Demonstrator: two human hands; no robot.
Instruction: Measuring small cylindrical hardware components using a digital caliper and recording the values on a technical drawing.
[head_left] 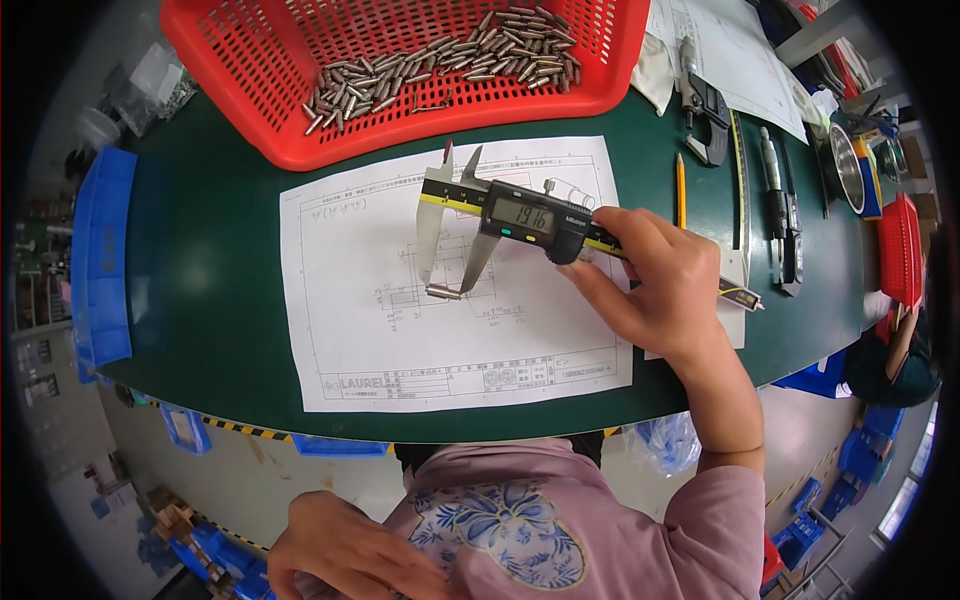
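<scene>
The right hand (pixel 665 285) closes thumb and fingers (pixel 590 275) around the body of a digital caliper (pixel 520 215), whose jaws pinch a small metal pin (pixel 443 293) left of the fingers, over a paper drawing (pixel 350 330). The left hand (pixel 345 550) rests near, loosely curled, holding nothing. A red basket (pixel 250 60) of pins lies far.

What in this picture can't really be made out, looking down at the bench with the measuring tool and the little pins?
Head view only:
- Small metal pin between the grey digital caliper's measuring tips: too small to judge contact.
- Caliper beam: its middle is hidden under the right hand.
- White technical drawing sheet: lines too fine.
- Left hand: cut by the lower edge, off the green table.
- Red plastic basket: top cut off.
</scene>
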